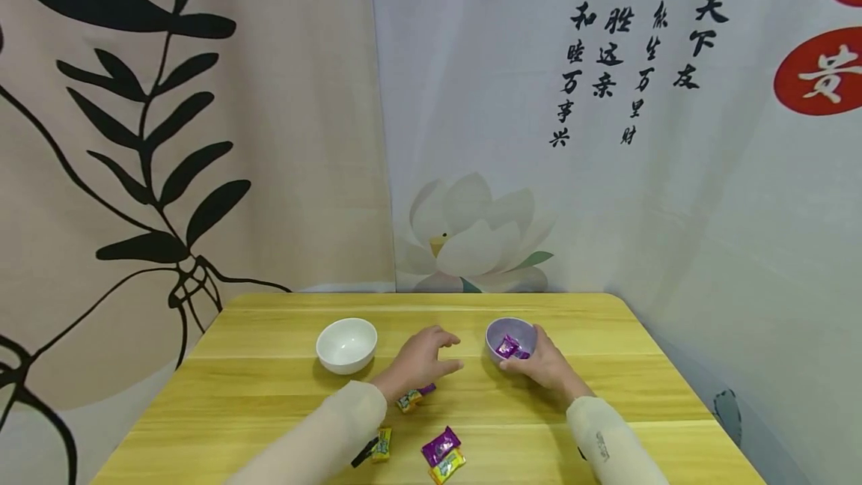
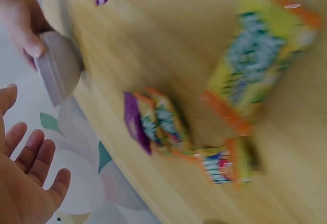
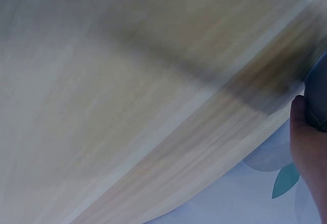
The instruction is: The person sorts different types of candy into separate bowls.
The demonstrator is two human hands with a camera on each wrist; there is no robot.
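My right hand (image 1: 548,367) grips the small purple bowl (image 1: 513,326) at its right side, thumb in front and fingers behind. Purple-wrapped candies (image 1: 507,346) lie inside that bowl. To its left my left hand (image 1: 423,358) hovers over the table, empty, with fingers and thumb apart; the left wrist view shows its spread fingers (image 2: 43,157). A white bowl (image 1: 346,345) stands left of this hand. Below the left hand lie a yellow candy (image 1: 408,400) and a purple one, partly hidden by the wrist. In the right wrist view only part of the gripped bowl (image 3: 318,98) shows.
Nearer the front of the wooden table (image 1: 283,403) lie a purple candy (image 1: 441,446), a yellow candy (image 1: 447,465) touching it, and another yellow candy (image 1: 382,444) beside the left sleeve. A printed curtain (image 1: 303,133) hangs behind the table's far edge.
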